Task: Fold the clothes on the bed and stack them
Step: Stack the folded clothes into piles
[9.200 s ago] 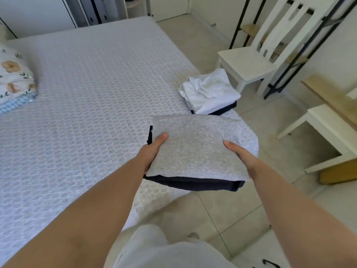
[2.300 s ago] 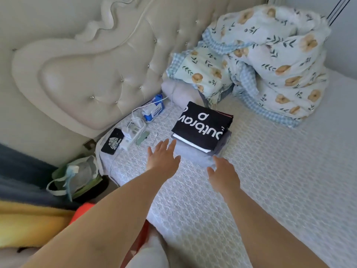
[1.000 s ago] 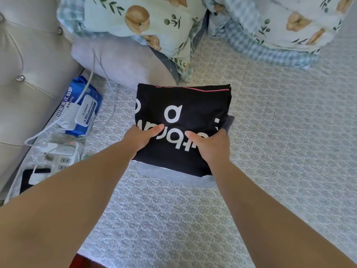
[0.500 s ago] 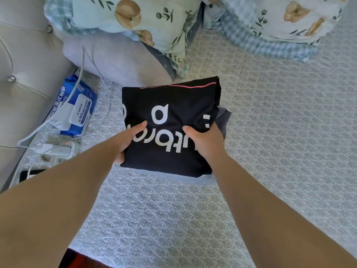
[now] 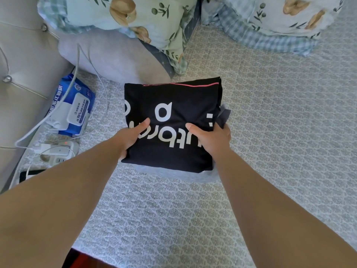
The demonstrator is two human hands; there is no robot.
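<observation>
Left hand (image 5: 133, 137) and right hand (image 5: 211, 139) gripped the folded black shirt (image 5: 172, 105) by its sides, thumbs on top; lifting level would keep the folds intact

At ten o'clock I see a grey pillow (image 5: 116, 57) lying against the tufted headboard (image 5: 25, 60). A floral quilt (image 5: 135, 22) is bunched from twelve to two o'clock, its near edge overlapping the pillow. At nine o'clock a blue wipes pack (image 5: 74, 107) lies on the bed, with a white cable (image 5: 77, 60) running across it and up over the pillow. Just below it, toward eight o'clock, sits a white power strip (image 5: 58, 154) with a small red light, and beside that a dark phone (image 5: 29, 174), partly hidden.
</observation>
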